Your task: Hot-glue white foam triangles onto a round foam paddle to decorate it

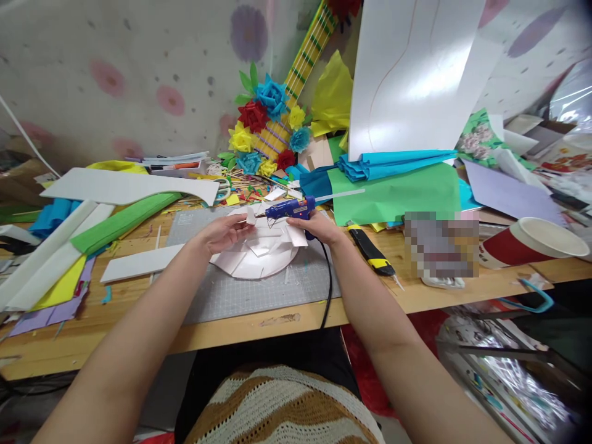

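Note:
In my right hand (319,227) is a blue hot glue gun (291,210), its nozzle pointing left and a clear glue stick (345,195) jutting from its back. My left hand (229,232) pinches a small white foam board piece (250,216) right at the nozzle tip. Another small white piece (296,236) shows beside my right fingers; whether they grip it is unclear. Below both hands, a round white foam board shape (240,266) with pieces on it lies on the grey cutting mat (277,293).
A yellow-and-black utility knife (371,250) lies right of the mat, near a red-and-white paper cup (527,243). The gun's black cord (329,283) hangs over the table's front edge. Paper and foam board strips (129,185) crowd the left. Behind stands a flower-decorated paper guitar (272,139).

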A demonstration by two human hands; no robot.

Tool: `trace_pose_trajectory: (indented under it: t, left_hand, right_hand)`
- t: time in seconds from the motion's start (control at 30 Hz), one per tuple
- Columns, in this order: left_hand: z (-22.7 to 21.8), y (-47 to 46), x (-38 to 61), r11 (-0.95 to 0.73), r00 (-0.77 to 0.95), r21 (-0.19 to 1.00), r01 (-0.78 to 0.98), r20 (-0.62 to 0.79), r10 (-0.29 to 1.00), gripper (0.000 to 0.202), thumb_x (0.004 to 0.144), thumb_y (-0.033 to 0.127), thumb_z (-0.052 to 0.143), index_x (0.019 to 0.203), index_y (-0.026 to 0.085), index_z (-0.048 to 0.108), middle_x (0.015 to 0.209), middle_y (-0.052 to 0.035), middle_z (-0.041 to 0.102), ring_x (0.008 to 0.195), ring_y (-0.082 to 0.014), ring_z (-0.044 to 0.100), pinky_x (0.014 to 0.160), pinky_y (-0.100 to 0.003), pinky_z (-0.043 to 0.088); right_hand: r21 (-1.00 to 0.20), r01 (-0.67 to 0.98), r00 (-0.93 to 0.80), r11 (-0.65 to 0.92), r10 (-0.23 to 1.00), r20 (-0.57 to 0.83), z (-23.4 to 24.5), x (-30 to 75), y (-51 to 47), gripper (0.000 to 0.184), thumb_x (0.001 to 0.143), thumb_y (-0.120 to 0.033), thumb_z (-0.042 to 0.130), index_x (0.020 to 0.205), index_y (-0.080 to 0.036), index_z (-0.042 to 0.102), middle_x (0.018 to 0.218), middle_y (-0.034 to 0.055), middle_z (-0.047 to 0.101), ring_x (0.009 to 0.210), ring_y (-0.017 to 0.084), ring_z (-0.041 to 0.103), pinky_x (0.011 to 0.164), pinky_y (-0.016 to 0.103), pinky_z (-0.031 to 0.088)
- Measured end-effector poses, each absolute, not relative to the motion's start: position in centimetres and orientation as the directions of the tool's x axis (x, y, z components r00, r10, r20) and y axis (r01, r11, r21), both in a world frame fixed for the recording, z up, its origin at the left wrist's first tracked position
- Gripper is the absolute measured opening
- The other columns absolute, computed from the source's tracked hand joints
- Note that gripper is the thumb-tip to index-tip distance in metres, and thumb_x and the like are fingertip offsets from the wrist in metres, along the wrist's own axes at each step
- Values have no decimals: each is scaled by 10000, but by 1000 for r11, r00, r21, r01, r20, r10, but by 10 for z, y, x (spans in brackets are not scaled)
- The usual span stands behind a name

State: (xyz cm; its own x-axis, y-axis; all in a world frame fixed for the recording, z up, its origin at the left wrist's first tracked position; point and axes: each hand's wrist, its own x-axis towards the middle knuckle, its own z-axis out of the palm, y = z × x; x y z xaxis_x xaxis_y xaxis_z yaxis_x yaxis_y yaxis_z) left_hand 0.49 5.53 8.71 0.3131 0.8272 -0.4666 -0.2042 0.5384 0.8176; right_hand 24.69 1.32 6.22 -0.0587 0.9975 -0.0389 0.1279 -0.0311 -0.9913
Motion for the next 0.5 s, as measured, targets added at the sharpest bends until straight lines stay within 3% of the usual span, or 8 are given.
trace_pose_trajectory:
  t: [0.5]
  left_hand:
    - [101, 48, 7, 562, 441, 811, -164, -449, 777, 107, 824, 63, 576, 802, 95, 676, 800, -73, 690, 752, -122, 650, 862, -265, 546]
  right_hand:
    - [-991, 134, -28, -20, 999, -24, 65, 245, 13, 428, 611, -460, 796, 957, -225, 705, 1051, 70, 711, 1034, 278, 623, 902, 432, 500]
